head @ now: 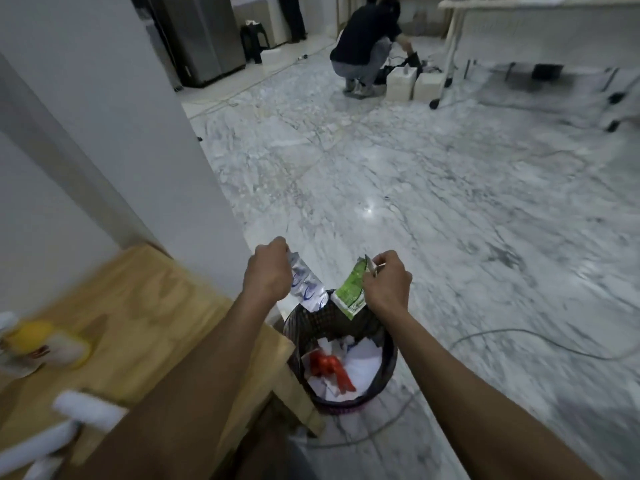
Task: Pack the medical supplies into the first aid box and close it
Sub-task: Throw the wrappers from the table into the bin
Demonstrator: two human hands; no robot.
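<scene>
My left hand [266,271] pinches a clear plastic wrapper with blue print [308,289], which hangs over the rim of a black mesh waste bin [389,355]. My right hand [386,282] grips a torn green and white wrapper [349,292] above the same bin. The bin stands on the floor beside a wooden table [145,327] and holds white paper scraps and a red object [329,367]. On the table's left edge lie a blurred yellow and white item [41,344] and white rolls [90,410]. The first aid box is not in view.
A white wall corner [166,140] rises left of my hands. The marble floor [450,220] stretches ahead, with a grey cable [519,336] trailing right of the bin. A person [363,46] crouches far back near white boxes and a wheeled table [519,5].
</scene>
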